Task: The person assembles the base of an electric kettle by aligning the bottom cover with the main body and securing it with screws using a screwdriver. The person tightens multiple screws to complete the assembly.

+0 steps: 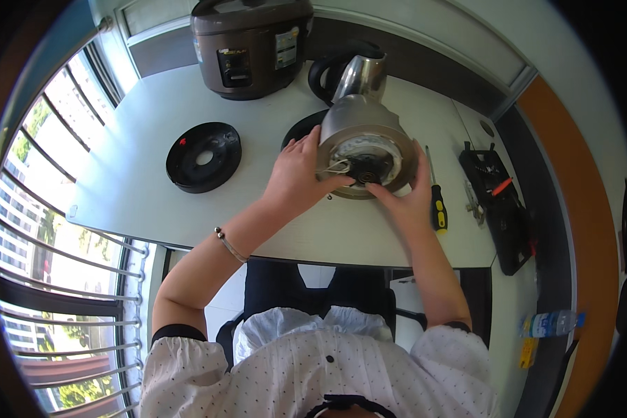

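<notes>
A brushed-steel kettle body (362,115) is tipped so its opened underside faces me. Inside its rim show pale wires and a round black connector (366,175). My left hand (298,171) wraps the left side, thumb at the connector's edge. From the right, my right hand (405,198) grips the rim, its thumb also by the connector. Just beyond are a shiny steel part (364,78) and a black handle (319,78); I cannot tell whether they join the held body. A black disc (301,130) is partly hidden behind my left hand.
On the white table (132,202) lies a black ring-shaped base cover (219,171) at left. A brown rice cooker (254,52) stands at the back. Rightward are a yellow-black screwdriver (438,209) and an open black tool case (498,209). A water bottle (554,324) lies lower right.
</notes>
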A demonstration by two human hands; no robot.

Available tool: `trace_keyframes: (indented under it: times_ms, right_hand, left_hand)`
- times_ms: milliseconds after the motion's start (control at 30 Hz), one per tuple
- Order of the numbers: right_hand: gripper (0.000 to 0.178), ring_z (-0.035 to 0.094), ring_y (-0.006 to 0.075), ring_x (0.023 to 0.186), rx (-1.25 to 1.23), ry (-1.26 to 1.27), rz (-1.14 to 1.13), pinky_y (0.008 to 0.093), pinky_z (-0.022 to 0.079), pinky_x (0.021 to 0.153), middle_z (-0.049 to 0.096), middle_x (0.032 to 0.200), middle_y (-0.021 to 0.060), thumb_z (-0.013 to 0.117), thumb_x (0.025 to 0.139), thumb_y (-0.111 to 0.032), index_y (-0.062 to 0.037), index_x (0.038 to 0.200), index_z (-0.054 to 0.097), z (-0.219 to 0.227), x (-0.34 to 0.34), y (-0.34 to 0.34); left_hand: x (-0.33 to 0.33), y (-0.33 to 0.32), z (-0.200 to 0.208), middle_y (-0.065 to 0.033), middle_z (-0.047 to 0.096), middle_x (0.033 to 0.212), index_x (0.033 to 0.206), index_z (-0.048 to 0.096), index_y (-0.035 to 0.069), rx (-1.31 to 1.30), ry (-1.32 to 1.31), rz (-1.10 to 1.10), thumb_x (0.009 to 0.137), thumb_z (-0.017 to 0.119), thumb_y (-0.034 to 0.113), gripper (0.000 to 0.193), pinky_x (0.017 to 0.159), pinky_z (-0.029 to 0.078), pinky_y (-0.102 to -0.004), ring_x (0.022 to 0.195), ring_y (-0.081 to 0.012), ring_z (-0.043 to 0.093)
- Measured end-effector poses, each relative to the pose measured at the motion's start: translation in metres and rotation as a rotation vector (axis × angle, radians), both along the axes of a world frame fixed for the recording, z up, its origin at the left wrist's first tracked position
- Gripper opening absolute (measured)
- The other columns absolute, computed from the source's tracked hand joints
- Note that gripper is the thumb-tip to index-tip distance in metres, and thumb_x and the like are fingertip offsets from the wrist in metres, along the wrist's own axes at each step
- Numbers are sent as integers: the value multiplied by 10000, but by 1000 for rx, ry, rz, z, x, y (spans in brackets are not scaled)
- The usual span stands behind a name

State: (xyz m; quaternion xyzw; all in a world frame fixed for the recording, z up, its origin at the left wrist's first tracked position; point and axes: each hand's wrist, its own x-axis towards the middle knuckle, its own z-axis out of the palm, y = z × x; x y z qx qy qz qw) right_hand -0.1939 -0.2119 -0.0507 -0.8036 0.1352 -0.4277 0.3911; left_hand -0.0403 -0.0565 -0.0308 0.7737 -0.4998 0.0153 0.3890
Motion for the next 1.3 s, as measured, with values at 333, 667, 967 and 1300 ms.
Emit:
trace_keyframes:
  times_ms: [333,667,967,1300]
  right_hand:
    - [1037,442,268,1260,97,-35,-37,379,334,1068,442,1361,185,876,605,-186,9,1427,274,-5,0,-4]
    - [1050,416,275,1282,-7,-24,-70,402,323,1081,411,1389,180,863,618,-91,-2,1451,230,-12,2,3]
    - [1038,425,287,1272,-43,19,-96,402,322,1075,414,1378,193,869,633,-162,19,1441,241,-6,2,5]
    - [990,411,287,1292,-63,-33,-54,392,302,1091,395,1408,194,856,646,-166,30,1424,276,-5,-6,6]
  left_hand:
    - [13,-13,-7,-257,548,1228,1359,353,-76,-57,1,-67,656,786,515,1016,1094,299,-469,1203,-369,496]
    - [34,15,0,-217,456,1362,1337,465,-5,-60,-179,0,678,780,499,887,1115,258,-493,1349,-390,319]
    - [82,120,-15,-198,501,1319,1181,623,34,51,-362,488,733,771,334,559,1098,261,-526,1341,-380,328]
    - [77,171,-52,-140,579,1212,916,632,26,3,-286,357,749,750,165,248,1077,296,-552,1263,-366,446]
